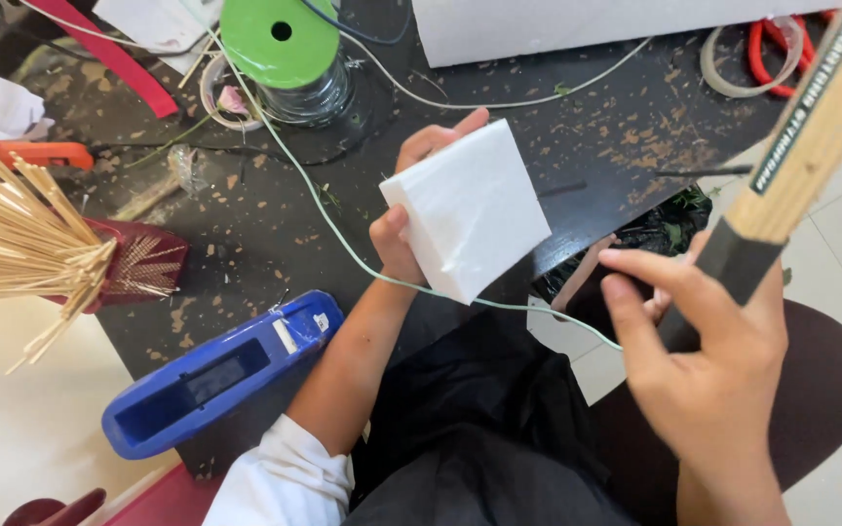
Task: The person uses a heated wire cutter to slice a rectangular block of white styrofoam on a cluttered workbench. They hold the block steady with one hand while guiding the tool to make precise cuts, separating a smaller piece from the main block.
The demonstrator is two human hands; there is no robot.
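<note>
Pretty messy workbench here, dark top with scuffs all over

The black bench [265, 224] is speckled with tan chips and scratches. A green-capped spool [285, 49] stands near the far edge with pale cord [343, 234] trailing off it across the top toward the near edge. A blue tape dispenser [216, 375] lies at the near edge, a bundle of thin wooden sticks [21, 234] in a dark red holder [143, 263] is over by the left edge, and a white foam slab [557, 29] lies along the far edge.
</note>
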